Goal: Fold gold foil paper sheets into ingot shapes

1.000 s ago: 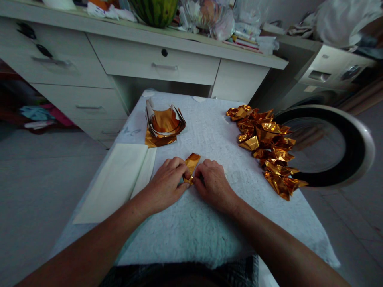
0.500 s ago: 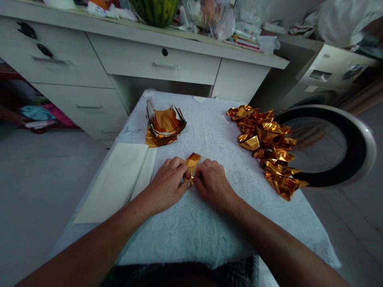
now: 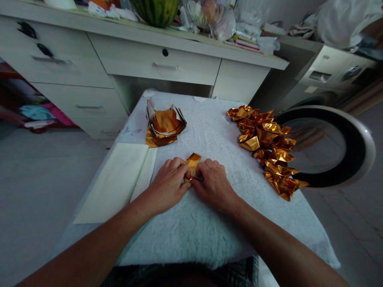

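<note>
One folded, shiny copper-gold foil-paper strip (image 3: pixel 194 160) lies on the pale cloth-covered desk (image 3: pixel 203 235), pinched in the grip of left hand (image 3: pixel 169 178) and right hand (image 3: pixel 214 182), best creased with even pressure.

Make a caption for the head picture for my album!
Left hand and right hand pinching a shiny gold strip on pale cloth.

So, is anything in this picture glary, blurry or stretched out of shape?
Head view, overall: dim, cool light, with bright glints on the folded gold pieces; head view, right side: the washing machine door looks stretched wide, and the pale plastic bag above looks soft; head view, middle: the left hand and right hand at the gold strip look clearer.
</note>
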{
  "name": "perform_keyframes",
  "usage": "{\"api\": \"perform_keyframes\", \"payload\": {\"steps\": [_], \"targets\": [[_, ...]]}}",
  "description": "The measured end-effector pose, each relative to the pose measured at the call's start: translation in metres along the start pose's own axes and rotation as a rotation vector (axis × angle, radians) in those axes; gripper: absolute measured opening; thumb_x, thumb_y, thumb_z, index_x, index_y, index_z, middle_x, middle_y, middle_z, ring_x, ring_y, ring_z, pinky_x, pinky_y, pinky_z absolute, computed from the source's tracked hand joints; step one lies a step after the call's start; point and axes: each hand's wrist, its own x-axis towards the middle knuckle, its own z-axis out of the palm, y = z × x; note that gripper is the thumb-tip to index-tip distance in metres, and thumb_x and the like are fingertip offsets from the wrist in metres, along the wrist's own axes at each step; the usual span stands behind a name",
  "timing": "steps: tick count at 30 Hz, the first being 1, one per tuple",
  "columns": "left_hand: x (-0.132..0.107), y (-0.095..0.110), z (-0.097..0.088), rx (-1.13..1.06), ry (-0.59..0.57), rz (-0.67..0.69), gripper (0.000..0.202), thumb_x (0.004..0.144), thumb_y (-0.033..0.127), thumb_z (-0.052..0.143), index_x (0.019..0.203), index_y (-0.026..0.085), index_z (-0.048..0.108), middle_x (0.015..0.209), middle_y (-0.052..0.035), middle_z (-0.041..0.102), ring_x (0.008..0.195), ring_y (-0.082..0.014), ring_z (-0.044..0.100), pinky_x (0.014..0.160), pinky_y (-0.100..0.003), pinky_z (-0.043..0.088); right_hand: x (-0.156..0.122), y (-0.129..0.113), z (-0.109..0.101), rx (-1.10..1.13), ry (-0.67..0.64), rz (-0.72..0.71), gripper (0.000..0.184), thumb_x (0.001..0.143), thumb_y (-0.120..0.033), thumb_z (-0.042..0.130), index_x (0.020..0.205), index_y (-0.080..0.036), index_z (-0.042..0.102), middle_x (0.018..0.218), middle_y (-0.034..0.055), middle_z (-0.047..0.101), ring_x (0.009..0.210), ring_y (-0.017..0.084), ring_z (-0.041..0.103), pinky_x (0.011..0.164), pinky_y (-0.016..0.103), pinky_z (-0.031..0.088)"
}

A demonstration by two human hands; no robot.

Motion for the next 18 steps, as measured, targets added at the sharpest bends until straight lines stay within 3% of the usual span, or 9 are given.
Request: {"api": "perform_keyframes", "payload": {"steps": [11,18], "targets": [[-0.002,0.001,0.000,0.019,-0.005,0.004,0.008,0.085,0.015,0.053,0.091,0.020,0.054,0.107,-0.0066,0.050,0.100,-0.0248,0.045,0.089,-0.043,0.042,-0.004,0.006,-0.007,-0.003,-0.010,0.028,0.028,0.084,-0.023,0.054,0.112,-0.020,0.053,0.109,0.0105,0.056,0.099,0.028,0.047,0.085,0.043,0.037],[-0.002,0.000,0.003,0.007,0.021,0.018,0.010,0.085,0.013,0.053,0.092,0.019,0.054,0.107,-0.0067,0.050,0.100,-0.0245,0.045,0.090,-0.043,0.042,0.000,0.020,-0.012,0.026,0.016,0.042,0.041,0.073,-0.016,0.053,0.114,-0.018,0.052,0.107,0.0108,0.054,0.098,0.028,0.047,0.084,0.044,0.038]]}}
